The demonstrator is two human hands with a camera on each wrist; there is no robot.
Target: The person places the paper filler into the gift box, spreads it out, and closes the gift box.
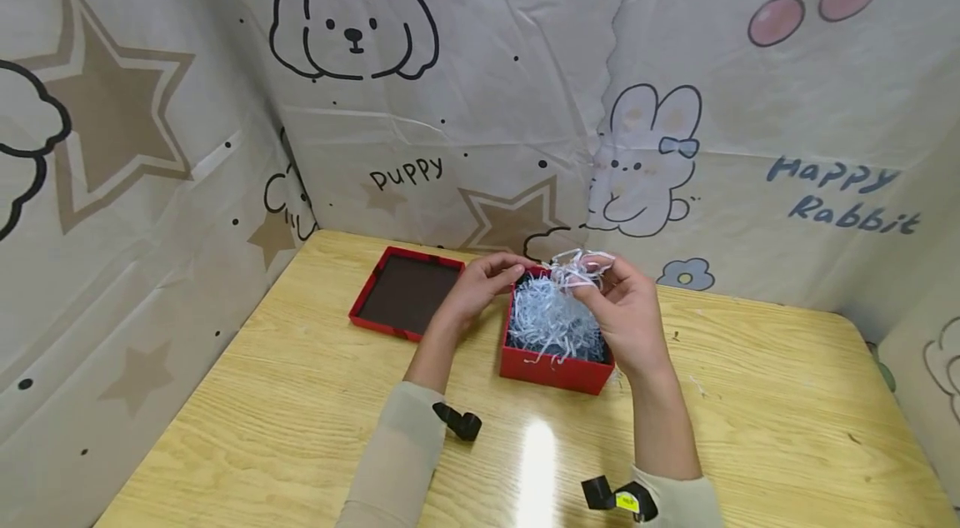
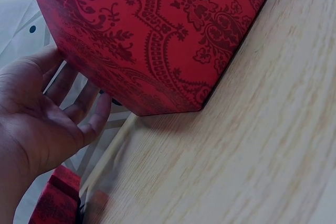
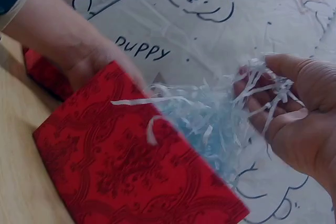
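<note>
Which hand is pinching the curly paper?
The right hand: it pinches some shredded paper, while the left hand touches the red box.

Shredded paper [image 1: 553,320] hides the floor of the red box [image 1: 555,372], which the left wrist view crops.

The red box [image 1: 557,371] looks paper-covered and smooth, its shreds [image 1: 553,318] crinkly paper, the wood-grain table [image 1: 292,403] glossy.

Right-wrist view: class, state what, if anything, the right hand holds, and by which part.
The right hand holds a loose tuft of pale shreds between thumb and fingers; where along the tangled strands, I cannot tell.
</note>
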